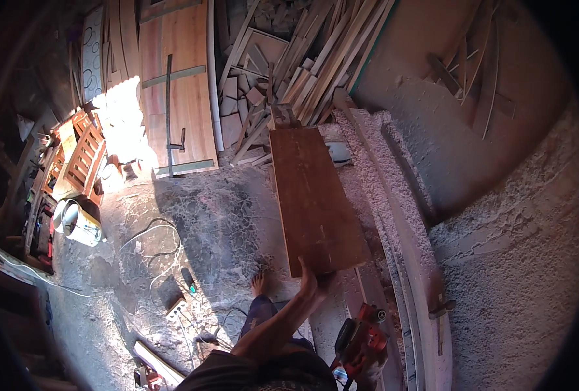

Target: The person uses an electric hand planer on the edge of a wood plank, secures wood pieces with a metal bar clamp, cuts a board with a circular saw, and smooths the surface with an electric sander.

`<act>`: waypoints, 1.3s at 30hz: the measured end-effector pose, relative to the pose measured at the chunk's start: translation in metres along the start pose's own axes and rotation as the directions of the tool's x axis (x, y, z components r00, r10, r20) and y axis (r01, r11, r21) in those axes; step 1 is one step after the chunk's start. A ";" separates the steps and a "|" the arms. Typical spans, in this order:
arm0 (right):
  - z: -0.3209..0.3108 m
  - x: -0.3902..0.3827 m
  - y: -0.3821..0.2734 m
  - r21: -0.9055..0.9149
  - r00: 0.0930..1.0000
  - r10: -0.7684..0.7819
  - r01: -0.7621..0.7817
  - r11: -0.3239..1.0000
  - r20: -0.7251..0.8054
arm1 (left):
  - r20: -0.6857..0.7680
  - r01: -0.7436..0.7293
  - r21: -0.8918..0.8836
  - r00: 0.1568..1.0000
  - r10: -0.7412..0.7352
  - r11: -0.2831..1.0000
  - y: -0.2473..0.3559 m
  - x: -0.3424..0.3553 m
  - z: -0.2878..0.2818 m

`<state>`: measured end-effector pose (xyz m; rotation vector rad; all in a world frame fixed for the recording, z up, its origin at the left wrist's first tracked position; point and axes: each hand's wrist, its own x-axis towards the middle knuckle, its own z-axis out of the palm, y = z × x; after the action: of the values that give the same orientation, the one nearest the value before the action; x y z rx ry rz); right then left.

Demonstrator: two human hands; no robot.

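Note:
A long brown board [319, 195] lies lengthwise ahead of me, raised on timber above the dusty floor. My left hand [307, 280] grips its near end, thumb up along the left corner and the other fingers mostly hidden. A red-and-black power tool [361, 339] is just below the board at the lower right, beside long dust-covered rails [413, 254]. I cannot make out my right hand. My bare foot [259, 285] shows on the floor left of the board.
Stacked offcuts [257, 78] and wide planks with clamps [179, 117] lie at the back. Buckets [81, 225] and wooden slatted pieces [84, 156] stand at the left. Cables and a power strip [177, 307] lie on the floor [127, 274]. A dusty sheet [407, 117] is at upper right.

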<state>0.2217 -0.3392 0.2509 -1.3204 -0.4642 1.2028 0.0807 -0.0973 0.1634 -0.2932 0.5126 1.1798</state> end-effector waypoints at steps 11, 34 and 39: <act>0.032 0.011 -0.020 -0.042 1.000 -0.016 0.015 0.999 -0.017 | -0.188 0.242 0.295 0.963 -0.192 0.924 -0.017 0.053 -0.068; 0.204 0.216 0.039 -0.508 0.893 0.304 -0.102 0.856 0.333 | 0.030 -0.326 0.923 0.591 -0.806 -0.205 0.003 -0.056 -0.212; 0.196 0.197 0.046 -0.499 0.896 0.281 -0.079 0.863 0.344 | -0.083 -0.336 0.844 0.689 -0.720 -0.419 0.062 -0.062 -0.204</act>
<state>0.1149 -0.0850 0.1928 -1.5531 -1.0062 1.6063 -0.0412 -0.2210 0.0257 1.6083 0.5915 -0.2042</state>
